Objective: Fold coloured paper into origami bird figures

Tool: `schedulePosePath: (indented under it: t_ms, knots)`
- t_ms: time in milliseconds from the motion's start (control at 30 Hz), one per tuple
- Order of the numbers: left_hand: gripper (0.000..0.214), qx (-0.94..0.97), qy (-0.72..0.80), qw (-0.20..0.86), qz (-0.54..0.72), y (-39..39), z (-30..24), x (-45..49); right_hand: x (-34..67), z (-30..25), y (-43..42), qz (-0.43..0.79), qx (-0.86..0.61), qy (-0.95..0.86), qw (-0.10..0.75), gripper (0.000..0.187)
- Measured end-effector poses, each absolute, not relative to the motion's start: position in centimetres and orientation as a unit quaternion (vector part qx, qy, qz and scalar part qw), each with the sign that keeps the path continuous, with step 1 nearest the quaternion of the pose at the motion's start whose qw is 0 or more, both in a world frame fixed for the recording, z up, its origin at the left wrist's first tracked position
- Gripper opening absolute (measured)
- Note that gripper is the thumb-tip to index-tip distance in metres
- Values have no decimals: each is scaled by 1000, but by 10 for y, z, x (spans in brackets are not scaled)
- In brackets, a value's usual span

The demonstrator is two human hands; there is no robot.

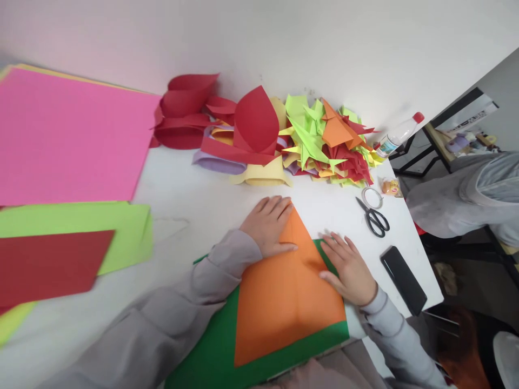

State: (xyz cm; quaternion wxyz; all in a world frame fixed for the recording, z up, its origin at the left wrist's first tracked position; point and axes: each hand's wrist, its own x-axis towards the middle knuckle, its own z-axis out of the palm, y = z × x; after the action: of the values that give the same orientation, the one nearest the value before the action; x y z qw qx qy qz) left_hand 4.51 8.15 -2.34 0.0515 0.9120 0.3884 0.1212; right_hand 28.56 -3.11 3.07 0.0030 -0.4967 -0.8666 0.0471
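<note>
A sheet of orange paper [275,302], folded over along its right side, lies on a larger green sheet [211,340] at the table's front edge. My left hand [270,224] rests flat on the orange paper's upper, pointed end, fingers stretched out. On the right edge of the orange paper lies my right hand [346,270], with its fingers spread and partly over the green sheet. Neither hand grips anything. Part of the orange paper's upper left edge is hidden under my left hand and sleeve.
Pink [77,140], lime green [125,232] and dark red sheets [52,265] lie at left. Along the back are red paper shapes [255,119] and a pile of folded paper [320,135]. Scissors [373,219], tape [372,198], a phone [403,280] and a bottle [399,135] lie at right. Another person's sleeve [446,194] shows beyond.
</note>
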Motion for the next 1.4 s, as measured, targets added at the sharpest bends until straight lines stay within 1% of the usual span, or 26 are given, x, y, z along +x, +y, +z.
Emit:
schedulePosePath:
  t_ms: [133, 267, 400, 633, 967, 1100, 1300, 1400]
  knots:
    - [97, 910, 391, 54, 126, 80, -23, 46, 256, 21, 0, 68, -475, -877, -7, 68]
    - [98, 908, 392, 54, 134, 80, -24, 46, 246, 6, 8, 64, -466, -882, -18, 72]
    - [94, 907, 391, 59, 143, 81, -25, 46, 251, -4, 1, 41, -463, -885, -18, 73]
    - [95, 908, 395, 58, 129, 80, -22, 46, 256, -6, -11, 8, -457, -889, -9, 86]
    - [96, 911, 389, 55, 125, 81, -24, 45, 286, -7, -59, 37, -481, -876, -13, 92]
    - [96, 913, 386, 52, 125, 81, -25, 44, 302, -5, -72, 63, -472, -879, -11, 88]
    - [98, 913, 385, 54, 121, 82, -27, 43, 326, 3, -74, 89, -446, -889, 49, 67]
    - [97, 913, 385, 52, 124, 82, -28, 43, 334, 7, -73, 114, -428, -894, 67, 59]
